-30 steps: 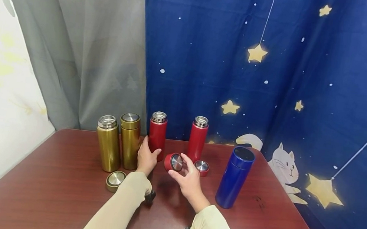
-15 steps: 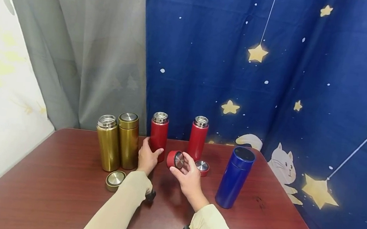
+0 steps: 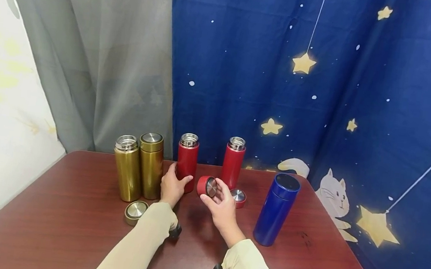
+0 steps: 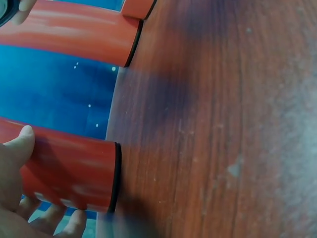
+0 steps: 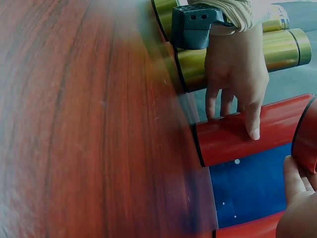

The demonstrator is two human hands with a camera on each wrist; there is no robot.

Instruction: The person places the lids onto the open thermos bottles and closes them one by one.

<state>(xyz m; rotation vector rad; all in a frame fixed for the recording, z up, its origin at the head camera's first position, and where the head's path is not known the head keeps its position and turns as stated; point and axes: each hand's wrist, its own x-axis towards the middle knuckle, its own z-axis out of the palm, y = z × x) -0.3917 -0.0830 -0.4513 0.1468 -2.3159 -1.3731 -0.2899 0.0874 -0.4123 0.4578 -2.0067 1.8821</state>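
Observation:
My left hand [image 3: 172, 188] holds the lower body of an open red thermos bottle [image 3: 187, 160], which stands upright. In the left wrist view, my thumb lies on one side of this red bottle [image 4: 74, 166] and the fingers on the other. Between thumb and fingers my right hand [image 3: 224, 212] pinches a red lid [image 3: 203, 186], tilted with its steel top facing right. The lid is apart from the bottle, lower than its bare steel mouth. To the right stands a second open red thermos bottle [image 3: 233, 165], with another red lid [image 3: 238, 198] on the table before it.
Left of my left hand stand an open gold bottle [image 3: 128, 173] and a lidded gold bottle [image 3: 150, 171]. A gold lid [image 3: 136, 212] lies near my left sleeve. A lidded blue bottle [image 3: 276, 211] stands at right on the wooden table [image 3: 52, 222]. Curtains [image 3: 238, 67] hang behind.
The held red bottle has shifted slightly right with my left hand. My right hand has moved the lid a little up and right and turned it slightly. The lidded gold bottle has shifted slightly left.

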